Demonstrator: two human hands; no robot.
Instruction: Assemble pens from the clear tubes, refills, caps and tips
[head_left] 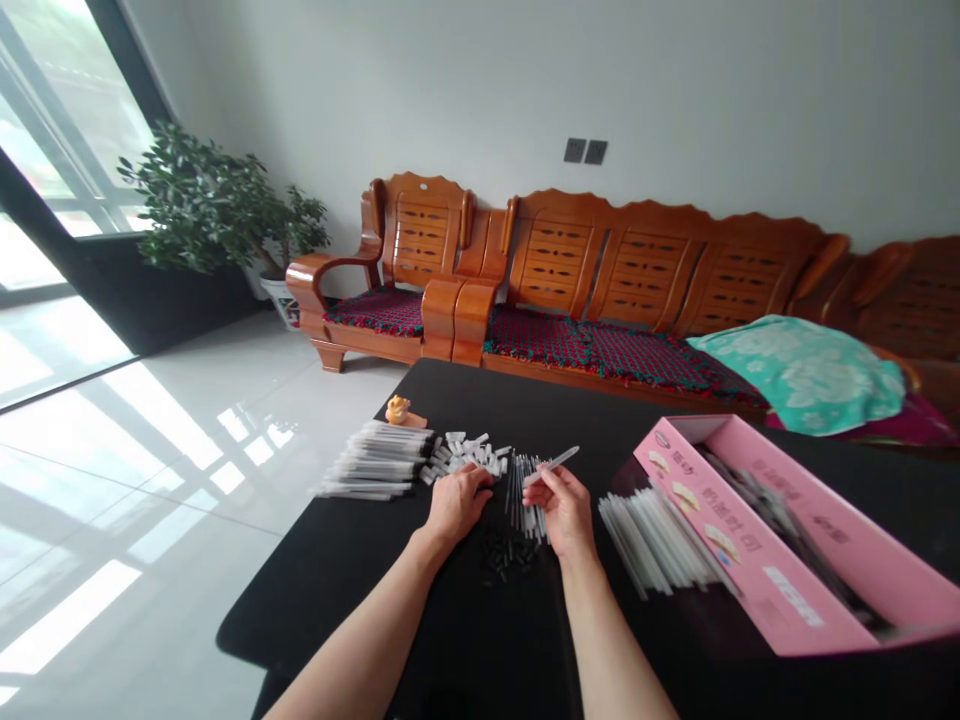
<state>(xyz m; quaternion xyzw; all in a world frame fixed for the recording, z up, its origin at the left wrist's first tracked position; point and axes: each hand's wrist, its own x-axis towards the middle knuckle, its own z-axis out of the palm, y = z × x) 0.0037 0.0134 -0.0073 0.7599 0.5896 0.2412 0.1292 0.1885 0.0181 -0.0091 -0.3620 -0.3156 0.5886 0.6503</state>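
Note:
My right hand is closed around a whitish, see-through pen barrel, which slants up to the right above a row of thin pen refills. My left hand rests at the near edge of a pile of small white pen caps. Its fingers are curled down, and their tips are hidden. Small black plugs lie scattered between my wrists. Left of the caps is a stack of white pens with black ends. Clear, empty-looking barrels lie in a bundle to the right.
A long pink box with dark and pale contents stands at the right on the black table. A small yellow figurine sits at the far left edge. Behind stands a wooden sofa with a turquoise cushion.

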